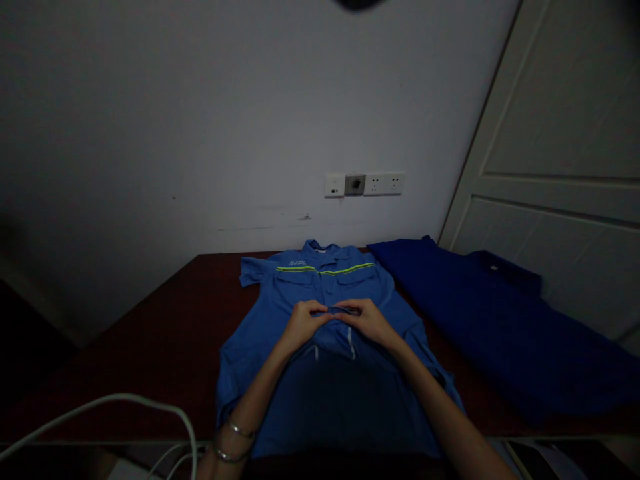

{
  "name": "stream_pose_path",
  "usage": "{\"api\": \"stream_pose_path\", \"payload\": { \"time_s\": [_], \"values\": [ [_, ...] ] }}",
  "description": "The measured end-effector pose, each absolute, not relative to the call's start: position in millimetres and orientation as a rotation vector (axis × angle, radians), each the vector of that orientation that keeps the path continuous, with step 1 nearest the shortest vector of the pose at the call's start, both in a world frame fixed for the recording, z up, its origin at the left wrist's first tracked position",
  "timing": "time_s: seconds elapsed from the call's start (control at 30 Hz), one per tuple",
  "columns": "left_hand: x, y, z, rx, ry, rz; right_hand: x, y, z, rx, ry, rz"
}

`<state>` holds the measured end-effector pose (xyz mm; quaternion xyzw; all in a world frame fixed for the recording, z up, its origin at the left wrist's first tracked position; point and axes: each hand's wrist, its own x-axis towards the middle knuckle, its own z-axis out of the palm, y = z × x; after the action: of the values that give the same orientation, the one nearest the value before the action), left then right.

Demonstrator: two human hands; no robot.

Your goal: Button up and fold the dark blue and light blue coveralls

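A blue short-sleeved work shirt (295, 283) with a yellow-green stripe across the chest lies front up on a dark red table. Its collar points toward the wall, and white drawstrings hang at its middle. My left hand (304, 321) pinches a raised bit of the shirt's front from the left. From the right, my right hand (367, 320) pinches the same fold, the fingertips of both hands almost meeting. The fingers partly cover what they grip. The lower part of the shirt lies in shadow.
A darker blue garment (465, 320) is spread on the right side of the dark red table (165, 320). Wall sockets (384, 184) sit above the table's back edge. A white cable (125, 397) loops at the lower left. A panelled door (560, 167) stands at right.
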<state>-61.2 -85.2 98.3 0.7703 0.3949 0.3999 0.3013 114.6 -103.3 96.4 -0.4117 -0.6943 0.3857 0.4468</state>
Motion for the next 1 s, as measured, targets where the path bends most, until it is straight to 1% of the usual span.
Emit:
{"api": "stream_pose_path", "payload": {
  "time_s": [0.1, 0.3, 0.43, 0.67, 1.0],
  "values": [
    [-62, -84, 98, 2.029, 1.044, 1.055, 116, -102, 94, -1.041, -1.707, 0.949],
    [-61, -86, 95, 2.066, 1.039, 1.165, 114, -103, 96, -1.046, -1.701, 0.914],
    [-59, -89, 96, 2.132, 1.019, 1.235, 111, -103, 94, -1.132, -1.62, 0.866],
    [-57, -92, 97, 2.188, 1.0, 1.279, 107, -102, 91, -1.179, -1.579, 0.692],
    [-56, -92, 98, 2.191, 0.984, 1.293, 105, -114, 95, -1.049, -1.824, 0.431]
  ]
}}
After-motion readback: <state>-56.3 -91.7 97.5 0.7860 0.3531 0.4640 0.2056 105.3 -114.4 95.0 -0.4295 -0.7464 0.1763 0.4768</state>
